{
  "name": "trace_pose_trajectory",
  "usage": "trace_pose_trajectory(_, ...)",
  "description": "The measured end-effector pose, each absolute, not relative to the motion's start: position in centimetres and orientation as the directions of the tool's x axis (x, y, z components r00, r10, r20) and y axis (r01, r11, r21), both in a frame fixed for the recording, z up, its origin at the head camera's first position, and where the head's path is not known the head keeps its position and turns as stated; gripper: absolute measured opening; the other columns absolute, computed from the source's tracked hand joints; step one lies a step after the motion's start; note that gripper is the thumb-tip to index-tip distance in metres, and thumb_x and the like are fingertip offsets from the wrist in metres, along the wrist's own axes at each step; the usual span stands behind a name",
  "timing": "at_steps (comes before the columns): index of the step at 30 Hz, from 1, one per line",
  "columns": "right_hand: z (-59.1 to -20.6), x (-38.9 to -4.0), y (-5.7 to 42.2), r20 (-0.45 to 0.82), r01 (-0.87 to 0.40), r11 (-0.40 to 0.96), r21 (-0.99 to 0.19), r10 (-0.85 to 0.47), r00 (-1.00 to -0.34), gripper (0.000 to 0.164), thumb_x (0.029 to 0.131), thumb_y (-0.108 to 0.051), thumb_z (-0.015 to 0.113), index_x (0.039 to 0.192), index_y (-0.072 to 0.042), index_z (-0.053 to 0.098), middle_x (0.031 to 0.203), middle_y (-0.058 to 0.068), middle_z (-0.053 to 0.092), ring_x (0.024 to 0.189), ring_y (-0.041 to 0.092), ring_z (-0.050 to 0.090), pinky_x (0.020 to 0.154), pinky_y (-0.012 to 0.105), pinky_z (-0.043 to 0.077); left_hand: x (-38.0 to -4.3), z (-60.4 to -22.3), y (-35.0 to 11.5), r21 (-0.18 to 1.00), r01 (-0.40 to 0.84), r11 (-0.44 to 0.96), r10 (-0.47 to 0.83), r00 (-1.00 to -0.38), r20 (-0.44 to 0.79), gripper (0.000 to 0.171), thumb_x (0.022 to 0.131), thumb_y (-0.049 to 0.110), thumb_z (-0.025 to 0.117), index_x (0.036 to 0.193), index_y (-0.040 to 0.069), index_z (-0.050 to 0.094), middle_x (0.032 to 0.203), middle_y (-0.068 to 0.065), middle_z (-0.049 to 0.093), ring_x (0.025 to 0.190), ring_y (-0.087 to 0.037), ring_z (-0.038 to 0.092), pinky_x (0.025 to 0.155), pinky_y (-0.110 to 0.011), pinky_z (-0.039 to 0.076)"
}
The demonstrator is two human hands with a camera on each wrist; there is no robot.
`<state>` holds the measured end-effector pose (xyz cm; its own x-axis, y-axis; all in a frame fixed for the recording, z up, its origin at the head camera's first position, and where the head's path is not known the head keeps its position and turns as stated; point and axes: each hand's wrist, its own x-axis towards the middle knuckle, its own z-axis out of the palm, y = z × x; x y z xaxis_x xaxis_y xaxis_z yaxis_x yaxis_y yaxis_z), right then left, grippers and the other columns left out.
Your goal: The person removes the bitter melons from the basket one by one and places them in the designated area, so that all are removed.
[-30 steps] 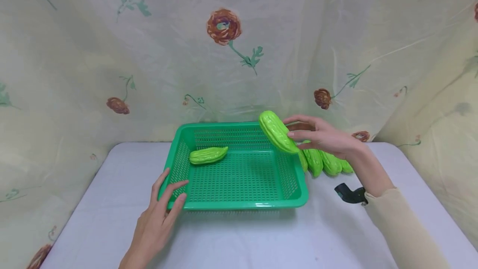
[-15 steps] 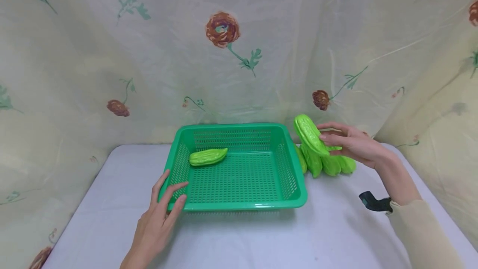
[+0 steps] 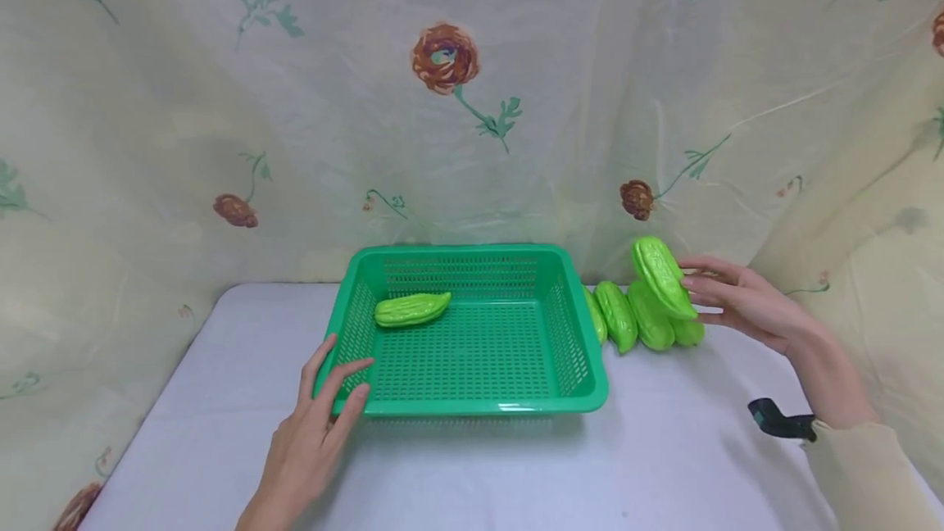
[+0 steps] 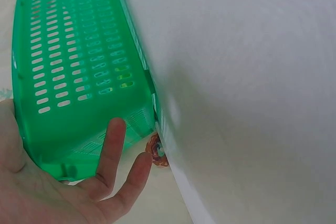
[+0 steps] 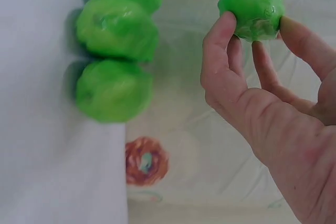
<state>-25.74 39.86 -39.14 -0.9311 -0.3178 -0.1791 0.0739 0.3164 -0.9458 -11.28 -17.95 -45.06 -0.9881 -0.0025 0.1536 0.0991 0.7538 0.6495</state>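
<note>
My right hand (image 3: pixel 752 301) pinches a light green plastic-looking bitter melon (image 3: pixel 664 277) between thumb and fingertips, tilted and raised over the right end of a row of similar bitter melons (image 3: pixel 616 318). The right wrist view shows the held melon (image 5: pixel 251 6) end-on, apart from the row. At the near left corner of a green perforated basket (image 3: pixel 472 406), my left hand (image 3: pixel 306 433) holds the rim, some fingers over it and others outside. Two of those fingers (image 4: pixel 113 150) show against the outer wall in the left wrist view. A single bitter melon (image 3: pixel 411 310) lies inside the basket, at the back left.
The row of melons lies close along the basket's right side. Beneath everything is a white-covered table (image 3: pixel 472 482). A flower-patterned curtain (image 3: pixel 516 187) hangs right behind the table and along both sides.
My right hand has carried the bitter melon rightward, from above the basket's back right corner to over the right end of the row. The left hand and the basket have stayed put.
</note>
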Motion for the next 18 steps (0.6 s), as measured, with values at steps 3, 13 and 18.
trace_pose_trajectory(3,-39.7,-25.6,41.1,-0.175,0.092,0.261,-0.961,-0.315,-0.933,0.029,0.116,-0.014,0.048,0.142,-0.027,0.051,0.127,-0.019,0.066,0.113,0.001,0.069,0.092,0.024,0.061,-11.3,-45.0,-18.0,0.648,0.096,0.756,-0.003,-0.989,0.151,0.035,0.115,0.048,0.046,0.149,0.046,0.055,0.181,0.009,0.013,0.067,0.0,0.052,0.051,-0.026,0.041)
trace_pose_trajectory(13,-41.3,-25.2,44.7,-0.194,0.145,0.174,-0.974,-0.311,-0.931,0.034,0.116,-0.011,0.045,0.137,-0.034,0.058,0.139,-0.027,0.048,0.114,0.0,0.069,0.091,0.024,0.062,-11.2,-44.9,-18.1,0.649,0.103,0.754,0.001,-0.988,0.156,0.035,0.116,0.047,0.046,0.149,0.045,0.055,0.181,0.009,0.013,0.067,0.001,0.052,0.051,-0.026,0.041)
trace_pose_trajectory(18,-42.1,-25.2,46.1,-0.215,0.176,0.147,-0.973,-0.315,-0.924,0.033,0.116,-0.01,0.044,0.133,-0.034,0.06,0.131,-0.026,0.058,0.11,0.003,0.071,0.09,0.025,0.063,-11.2,-44.9,-18.1,0.65,0.1,0.754,0.001,-0.988,0.151,0.034,0.116,0.048,0.046,0.149,0.046,0.055,0.181,0.009,0.014,0.066,0.001,0.052,0.051,-0.026,0.041)
